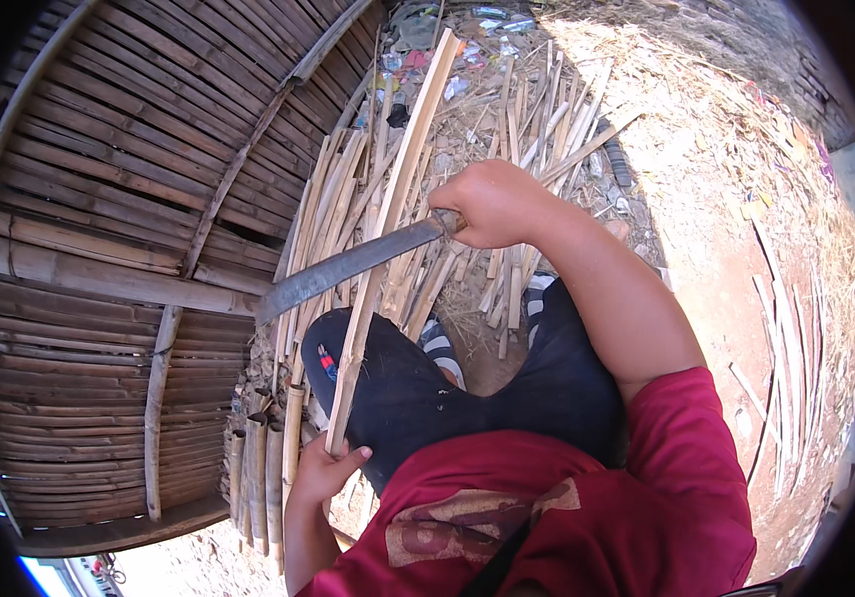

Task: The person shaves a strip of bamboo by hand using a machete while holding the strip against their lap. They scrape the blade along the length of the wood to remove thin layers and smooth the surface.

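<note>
My left hand (326, 470) grips the near end of a long split bamboo strip (384, 231), the thumb lying along its side. The strip slants up and away past my left knee to its far end near the top of the view. My right hand (500, 203) is closed round the handle of a machete (348, 267). Its broad grey blade points left and crosses the strip at about mid-length. Whether the edge touches or bites into the strip, I cannot tell. The handle is mostly hidden in my fist.
A woven bamboo wall (119, 199) rises close on the left. Split bamboo strips (323, 214) lie heaped beyond my knees, and cut bamboo poles (266, 478) stand by the wall. More thin strips (790, 368) lie at the right. Scattered litter (487, 40) covers the far ground.
</note>
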`<state>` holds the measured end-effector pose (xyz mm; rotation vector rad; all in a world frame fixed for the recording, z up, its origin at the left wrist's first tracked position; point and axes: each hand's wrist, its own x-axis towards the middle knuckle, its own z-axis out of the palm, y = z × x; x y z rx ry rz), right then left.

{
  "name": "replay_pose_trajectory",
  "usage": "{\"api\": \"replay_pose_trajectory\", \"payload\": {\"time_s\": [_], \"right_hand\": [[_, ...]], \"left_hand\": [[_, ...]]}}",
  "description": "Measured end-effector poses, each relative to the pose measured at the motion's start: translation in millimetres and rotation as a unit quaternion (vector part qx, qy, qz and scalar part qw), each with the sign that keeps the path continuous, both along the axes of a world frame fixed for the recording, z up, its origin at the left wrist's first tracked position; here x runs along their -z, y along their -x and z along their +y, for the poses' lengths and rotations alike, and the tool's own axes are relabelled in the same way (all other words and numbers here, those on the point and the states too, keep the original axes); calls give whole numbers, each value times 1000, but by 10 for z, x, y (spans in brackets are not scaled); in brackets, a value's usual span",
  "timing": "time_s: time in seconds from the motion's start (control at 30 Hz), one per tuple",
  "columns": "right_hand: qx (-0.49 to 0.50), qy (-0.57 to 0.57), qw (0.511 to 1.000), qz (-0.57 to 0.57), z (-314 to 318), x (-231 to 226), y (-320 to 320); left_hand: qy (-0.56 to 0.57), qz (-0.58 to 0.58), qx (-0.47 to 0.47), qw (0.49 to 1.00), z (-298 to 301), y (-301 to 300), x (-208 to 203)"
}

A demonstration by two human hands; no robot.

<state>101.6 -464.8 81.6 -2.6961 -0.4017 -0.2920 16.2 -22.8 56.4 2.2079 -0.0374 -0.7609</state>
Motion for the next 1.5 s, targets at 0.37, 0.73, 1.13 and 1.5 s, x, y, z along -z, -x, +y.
{"api": "replay_pose_trajectory", "payload": {"time_s": [0.37, 0.73, 1.13, 1.5], "right_hand": [[178, -148, 973, -21, -739, 155, -121], [101, -134, 985, 40, -512, -37, -52], [34, -24, 999, -26, -152, -116, 102], [147, -120, 981, -47, -602, 65, 5]], "left_hand": [[18, 12, 3, 1000, 317, 65, 88], [10, 3, 10, 1000, 67, 63, 42], [32, 21, 54, 998, -233, -75, 25], [78, 58, 33, 995, -120, -11, 180]]}}
